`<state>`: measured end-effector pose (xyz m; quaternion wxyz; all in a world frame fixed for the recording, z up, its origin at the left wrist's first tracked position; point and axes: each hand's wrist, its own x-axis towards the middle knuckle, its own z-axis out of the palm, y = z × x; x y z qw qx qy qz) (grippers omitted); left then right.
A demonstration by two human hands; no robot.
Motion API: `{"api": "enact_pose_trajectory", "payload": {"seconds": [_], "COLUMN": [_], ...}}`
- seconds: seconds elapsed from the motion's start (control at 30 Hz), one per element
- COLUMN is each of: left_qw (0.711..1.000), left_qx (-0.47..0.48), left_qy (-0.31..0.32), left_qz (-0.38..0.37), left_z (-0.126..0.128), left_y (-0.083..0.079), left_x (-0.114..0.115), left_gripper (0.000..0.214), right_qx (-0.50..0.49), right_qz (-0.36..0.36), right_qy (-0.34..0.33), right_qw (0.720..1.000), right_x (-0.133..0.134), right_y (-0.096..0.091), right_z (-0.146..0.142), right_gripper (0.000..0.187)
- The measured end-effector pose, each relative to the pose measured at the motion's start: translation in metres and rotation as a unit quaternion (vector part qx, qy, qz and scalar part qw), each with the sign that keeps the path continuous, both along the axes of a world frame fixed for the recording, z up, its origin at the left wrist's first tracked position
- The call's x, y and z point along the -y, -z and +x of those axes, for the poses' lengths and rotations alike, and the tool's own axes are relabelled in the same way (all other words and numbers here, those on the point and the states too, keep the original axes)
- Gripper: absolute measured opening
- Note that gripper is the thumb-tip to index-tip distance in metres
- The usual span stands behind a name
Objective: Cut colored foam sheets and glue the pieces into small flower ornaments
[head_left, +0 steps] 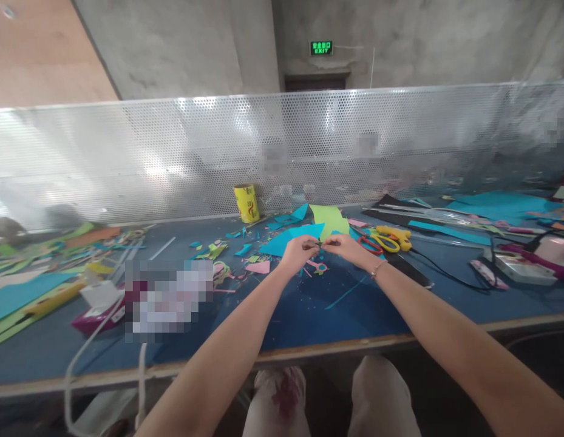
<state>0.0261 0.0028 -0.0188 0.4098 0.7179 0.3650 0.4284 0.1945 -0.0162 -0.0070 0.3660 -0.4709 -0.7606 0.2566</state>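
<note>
My left hand [297,252] and my right hand [343,246] meet over the middle of the blue table [309,315]. Both are pinched closed on a tiny piece between their fingertips, too small to name. A bracelet circles my right wrist. Under the hands lie a blue paper sheet [286,240], a lime green sheet [329,220] and a small pink and blue paper cutout [319,267]. Yellow-handled scissors [393,238] and red-handled scissors [370,244] rest just right of my right hand.
A yellow tape roll [246,203] stands at the back by the perforated metal screen [282,152]. Paper scraps and strips cover the left side. A glue gun [548,252] with a black cable lies at the right. A white cord [81,364] hangs off the front edge.
</note>
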Motion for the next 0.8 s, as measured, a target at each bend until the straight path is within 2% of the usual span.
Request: {"api": "enact_pose_trajectory", "payload": {"seconds": [0.33,0.57,0.8], "left_qw": [1.0,0.999,0.998], "left_qx": [-0.013,-0.012,-0.005], "left_qy": [0.011,0.021,0.057], "left_qz": [0.011,0.025,-0.005], "left_z": [0.0011,-0.0005,-0.0012], "left_y": [-0.0024,-0.0028,-0.0038], "left_x": [0.0038,0.0026,0.0052], "left_gripper": [0.017,0.013,0.016], "right_qx": [-0.101,-0.149,-0.207], "right_qz": [-0.118,-0.173,-0.221], "right_qy": [-0.03,-0.048,-0.083], "right_qw": [0.987,0.972,0.949], "right_x": [0.0027,0.0012,0.0033], "right_y": [0.0018,0.0052,0.0038], "right_z": [0.0007,0.0016,0.0017], "right_gripper": [0.024,0.023,0.025]}}
